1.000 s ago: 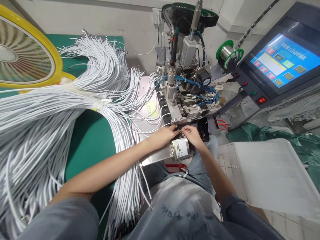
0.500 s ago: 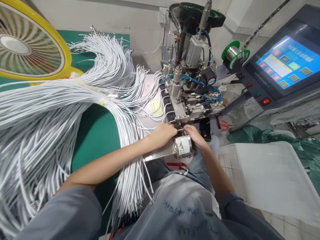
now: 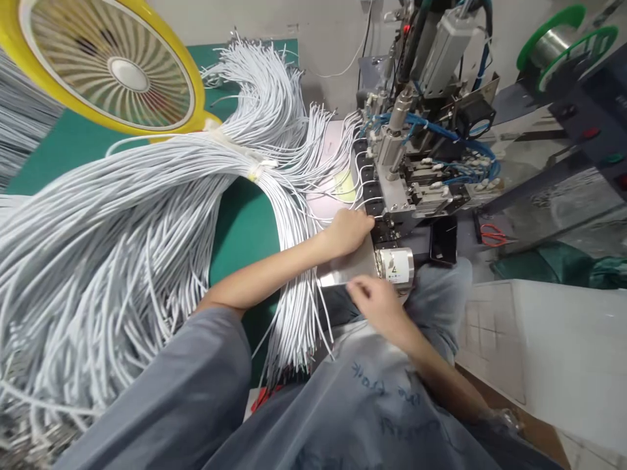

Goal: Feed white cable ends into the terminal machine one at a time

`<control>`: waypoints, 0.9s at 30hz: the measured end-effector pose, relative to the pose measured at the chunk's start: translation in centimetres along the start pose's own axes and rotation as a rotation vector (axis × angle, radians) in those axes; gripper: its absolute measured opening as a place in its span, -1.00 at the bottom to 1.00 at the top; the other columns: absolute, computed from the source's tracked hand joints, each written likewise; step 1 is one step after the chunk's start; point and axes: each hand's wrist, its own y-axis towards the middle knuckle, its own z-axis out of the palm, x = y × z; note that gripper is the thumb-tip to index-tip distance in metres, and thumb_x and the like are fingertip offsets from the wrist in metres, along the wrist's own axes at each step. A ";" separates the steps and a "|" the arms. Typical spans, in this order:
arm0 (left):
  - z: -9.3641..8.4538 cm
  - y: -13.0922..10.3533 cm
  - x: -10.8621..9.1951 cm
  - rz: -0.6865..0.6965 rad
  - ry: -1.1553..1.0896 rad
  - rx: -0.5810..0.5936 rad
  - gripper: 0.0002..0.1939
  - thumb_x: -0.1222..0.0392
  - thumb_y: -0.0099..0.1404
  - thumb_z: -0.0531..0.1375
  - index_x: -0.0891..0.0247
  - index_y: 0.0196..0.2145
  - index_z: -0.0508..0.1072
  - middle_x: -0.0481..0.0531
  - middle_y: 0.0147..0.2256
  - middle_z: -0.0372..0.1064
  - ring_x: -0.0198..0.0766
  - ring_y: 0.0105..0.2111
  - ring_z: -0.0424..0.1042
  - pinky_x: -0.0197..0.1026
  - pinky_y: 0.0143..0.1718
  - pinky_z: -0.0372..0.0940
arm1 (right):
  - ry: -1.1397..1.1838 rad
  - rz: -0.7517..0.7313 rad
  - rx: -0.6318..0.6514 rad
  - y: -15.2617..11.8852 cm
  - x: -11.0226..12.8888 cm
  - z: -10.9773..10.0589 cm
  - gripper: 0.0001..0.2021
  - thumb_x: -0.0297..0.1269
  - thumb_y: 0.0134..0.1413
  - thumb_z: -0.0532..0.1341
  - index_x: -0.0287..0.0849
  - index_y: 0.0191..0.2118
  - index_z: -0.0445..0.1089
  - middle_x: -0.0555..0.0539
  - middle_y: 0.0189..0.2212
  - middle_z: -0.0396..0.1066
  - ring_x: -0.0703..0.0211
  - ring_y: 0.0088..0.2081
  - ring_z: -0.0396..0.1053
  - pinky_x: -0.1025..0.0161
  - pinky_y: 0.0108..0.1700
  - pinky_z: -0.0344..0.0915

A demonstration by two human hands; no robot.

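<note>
My left hand (image 3: 350,232) is closed at the near end of the machine's row of black holders (image 3: 375,190); what its fingers pinch is too small to make out. My right hand (image 3: 377,301) is near the front edge of the metal plate (image 3: 345,266), fingers curled together, and anything in them is hidden. A metal cylinder with a white label (image 3: 398,266) lies just beyond my right hand. White cables (image 3: 294,228) spread in a thick bundle left of my left hand, and several ends run into the black holders.
A yellow fan (image 3: 198,85) stands at the upper left on the green mat (image 3: 245,225). The machine (image 3: 392,150) rises behind my hands. To the right are a black phone (image 3: 443,240), red scissors (image 3: 492,235), a wire spool (image 3: 556,47) and a white bin (image 3: 573,346).
The view has shifted right. My right hand has left the spot beside my left hand and come back toward my body. My left hand has moved slightly up along the holders.
</note>
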 end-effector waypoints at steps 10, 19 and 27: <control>-1.5 -0.7 -0.7 -0.007 -0.080 -0.106 -0.72 0.32 0.33 -0.02 0.45 -0.35 0.46 0.24 -0.42 0.42 -0.09 -0.38 0.44 -0.19 -0.43 0.20 | 0.043 0.011 0.150 -0.4 -0.7 -0.9 -0.78 -0.29 0.09 0.06 -0.14 -0.52 0.35 0.04 -0.63 0.28 0.27 -0.55 0.19 0.32 -0.47 0.04; -0.2 0.1 -1.3 0.380 -0.682 -0.293 -0.77 0.30 0.34 0.04 0.37 -0.11 0.42 0.10 -0.28 0.38 -0.29 -0.30 0.39 -0.28 -0.29 0.26 | 0.656 0.089 -0.403 3.0 -3.3 -8.0 -0.76 -0.22 -0.30 0.33 -0.16 -0.43 0.34 0.06 -0.58 0.31 0.31 -0.57 0.25 0.29 -0.46 0.25; 0.0 0.1 -1.5 0.410 -0.769 -0.442 -0.78 0.32 0.34 0.01 0.35 -0.19 0.45 0.09 -0.32 0.34 -0.31 -0.33 0.36 -0.28 -0.30 0.27 | 0.708 -0.040 -0.595 3.5 -1.9 -6.4 -0.79 -0.14 -0.09 0.25 -0.16 -0.35 0.45 -0.05 -0.48 0.39 0.26 -0.49 0.30 0.24 -0.41 0.30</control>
